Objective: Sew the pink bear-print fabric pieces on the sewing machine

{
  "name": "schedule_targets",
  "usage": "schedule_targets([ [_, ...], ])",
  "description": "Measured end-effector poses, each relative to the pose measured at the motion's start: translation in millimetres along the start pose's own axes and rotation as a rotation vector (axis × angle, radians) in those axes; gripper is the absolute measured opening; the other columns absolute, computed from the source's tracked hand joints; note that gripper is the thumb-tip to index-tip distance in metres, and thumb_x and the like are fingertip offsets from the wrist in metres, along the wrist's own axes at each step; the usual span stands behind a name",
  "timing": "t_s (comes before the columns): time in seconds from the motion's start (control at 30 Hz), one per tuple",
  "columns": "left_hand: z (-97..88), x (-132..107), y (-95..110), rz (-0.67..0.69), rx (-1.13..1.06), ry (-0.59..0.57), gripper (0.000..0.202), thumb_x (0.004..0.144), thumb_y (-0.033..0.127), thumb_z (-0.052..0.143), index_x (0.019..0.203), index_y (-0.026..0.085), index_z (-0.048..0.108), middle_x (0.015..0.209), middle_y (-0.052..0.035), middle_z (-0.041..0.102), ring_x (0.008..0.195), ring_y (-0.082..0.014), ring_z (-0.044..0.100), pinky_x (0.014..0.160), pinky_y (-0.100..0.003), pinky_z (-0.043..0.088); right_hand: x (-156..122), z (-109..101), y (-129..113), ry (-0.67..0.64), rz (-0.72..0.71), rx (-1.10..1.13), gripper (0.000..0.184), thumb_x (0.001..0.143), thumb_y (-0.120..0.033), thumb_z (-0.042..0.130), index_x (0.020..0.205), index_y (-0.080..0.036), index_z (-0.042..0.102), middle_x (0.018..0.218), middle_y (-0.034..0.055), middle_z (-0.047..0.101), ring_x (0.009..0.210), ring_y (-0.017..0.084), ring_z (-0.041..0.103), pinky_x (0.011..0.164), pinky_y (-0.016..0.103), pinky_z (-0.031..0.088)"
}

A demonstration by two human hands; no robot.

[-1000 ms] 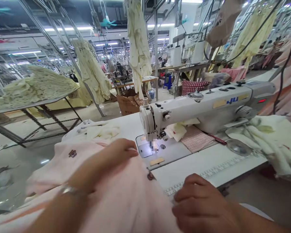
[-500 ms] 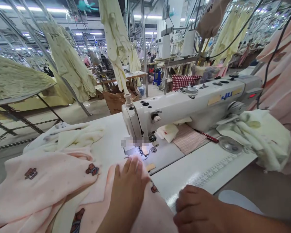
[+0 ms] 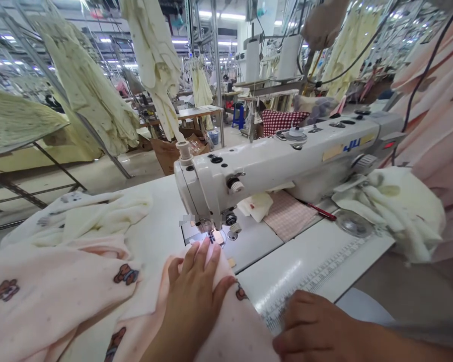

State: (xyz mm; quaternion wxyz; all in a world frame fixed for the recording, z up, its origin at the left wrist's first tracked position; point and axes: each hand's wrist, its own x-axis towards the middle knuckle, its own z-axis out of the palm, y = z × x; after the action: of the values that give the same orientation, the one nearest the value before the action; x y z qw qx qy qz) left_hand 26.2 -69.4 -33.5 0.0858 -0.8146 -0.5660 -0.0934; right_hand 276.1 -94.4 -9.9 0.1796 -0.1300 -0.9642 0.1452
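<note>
Left hand flat, fingers spread, pressing the pink bear-print fabric on the white table. A second ago it lay sideways; now its fingertips reach the presser foot. Right hand is curled at the cloth's near edge, grip unclear. One sewing machine, four bear prints, two cream piles: left heap, right bundle.

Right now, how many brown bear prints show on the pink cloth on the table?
4 bear prints on the pink cloth: far left; middle; bottom edge; and one between the left hand and right hand. Folds and hands may hide more.
</note>
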Motion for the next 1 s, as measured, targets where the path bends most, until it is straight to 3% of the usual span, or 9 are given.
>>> schedule_targets([
  [0.2, 1.5, 12.7, -19.2, 0.145, -0.129, 0.101, 0.028, 0.088, 0.033, 0.047, 0.11, 0.022, 0.06, 0.11, -0.0075, 0.062, 0.104, -0.0269, 0.05, 0.085, -0.043, 0.035, 8.7, 9.0, 8.3, 0.069, 0.054, -0.027, 0.024, 0.096, -0.023, 0.038, 0.096, -0.018, 0.061, 0.097, 0.004, 0.07, 0.081, 0.014, 0.057, 0.072, 0.029, 0.041],
  [0.37, -5.8, 32.1, -31.8, 0.342, -0.215, 0.028, 0.028, 0.092, 0.022, 0.038, 0.084, 0.017, 0.064, 0.081, -0.0054, 0.063, 0.078, -0.019, 0.054, 0.072, -0.034, 0.042, 26.5, 27.6, 31.0, 0.229, 0.046, -0.018, 0.019, 0.089, -0.013, 0.043, 0.092, -0.018, 0.06, 0.097, 0.002, 0.07, 0.081, 0.015, 0.054, 0.069, 0.029, 0.038],
  [0.47, -15.4, 21.2, -3.6, 0.193, -0.228, 0.031, 0.024, 0.087, 0.035, 0.047, 0.08, 0.017, 0.061, 0.076, -0.0062, 0.06, 0.073, -0.0212, 0.054, 0.065, -0.036, 0.044, 37.6, 33.0, 39.6, 0.286, 0.041, -0.024, 0.018, 0.088, -0.012, 0.044, 0.088, -0.018, 0.061, 0.085, 0.0016, 0.07, 0.073, 0.013, 0.053, 0.065, 0.028, 0.037],
  [0.53, -18.5, 4.9, 24.6, 0.059, -0.269, 0.074, 0.038, 0.076, 0.047, 0.059, 0.098, 0.016, 0.058, 0.083, -0.0077, 0.059, 0.076, -0.0232, 0.055, 0.065, -0.038, 0.046, 44.5, 32.4, 40.8, 0.333, 0.055, 0.002, 0.017, 0.088, -0.013, 0.045, 0.084, -0.018, 0.061, 0.073, 0.0014, 0.068, 0.068, 0.013, 0.053, 0.063, 0.027, 0.038],
  [0.6, -17.7, -11.7, 46.8, -0.041, -0.268, 0.153, 0.048, 0.077, 0.036, 0.059, 0.117, 0.014, 0.047, 0.091, -0.009, 0.058, 0.079, -0.0234, 0.055, 0.069, -0.038, 0.048, 50.3, 29.2, 39.6, 0.415, 0.07, 0.074, 0.016, 0.089, -0.016, 0.044, 0.083, -0.017, 0.059, 0.07, 0.0018, 0.066, 0.066, 0.012, 0.055, 0.063, 0.027, 0.04],
  [0.7, -11.8, -28.8, 55.7, -0.055, -0.194, 0.283, 0.034, 0.08, 0.006, 0.041, 0.111, 0.017, 0.049, 0.092, -0.0081, 0.059, 0.085, -0.0207, 0.057, 0.076, -0.035, 0.048, 53.2, 22.6, 37.3, 0.5, 0.023, 0.175, 0.015, 0.091, -0.018, 0.043, 0.086, -0.017, 0.057, 0.076, 0.0032, 0.067, 0.071, 0.011, 0.058, 0.069, 0.027, 0.043],
  [0.77, -5.1, -36.5, 50.7, 0.102, -0.133, 0.314, 0.03, 0.081, 0.004, 0.036, 0.099, 0.019, 0.055, 0.092, -0.0069, 0.062, 0.089, -0.02, 0.058, 0.081, -0.034, 0.048, 49.2, 18.9, 36.8, 0.422, -0.049, 0.124, 0.015, 0.091, -0.017, 0.043, 0.087, -0.016, 0.057, 0.081, 0.0039, 0.068, 0.075, 0.013, 0.058, 0.071, 0.028, 0.043],
  [0.83, 3.4, -43.2, 44.8, 0.27, -0.083, 0.35, 0.024, 0.088, 0.016, 0.035, 0.095, 0.019, 0.059, 0.093, -0.0065, 0.065, 0.092, -0.0216, 0.06, 0.085, -0.036, 0.047, 41.7, 16.4, 36.8, 0.268, -0.088, 0.002, 0.014, 0.089, -0.014, 0.045, 0.087, -0.014, 0.059, 0.089, 0.0055, 0.069, 0.08, 0.015, 0.057, 0.071, 0.03, 0.043],
  [1.0, 11.6, -46.0, 29.0, 0.392, -0.059, 0.474, 0.042, 0.093, 0.044, 0.029, 0.093, 0.02, 0.063, 0.095, -0.0032, 0.07, 0.093, -0.021, 0.062, 0.088, -0.037, 0.043, 30.9, 15.8, 42.0, 0.03, -0.089, -0.171, 0.016, 0.091, -0.018, 0.048, 0.097, -0.012, 0.061, 0.11, 0.0087, 0.064, 0.087, 0.017, 0.055, 0.072, 0.031, 0.042],
])
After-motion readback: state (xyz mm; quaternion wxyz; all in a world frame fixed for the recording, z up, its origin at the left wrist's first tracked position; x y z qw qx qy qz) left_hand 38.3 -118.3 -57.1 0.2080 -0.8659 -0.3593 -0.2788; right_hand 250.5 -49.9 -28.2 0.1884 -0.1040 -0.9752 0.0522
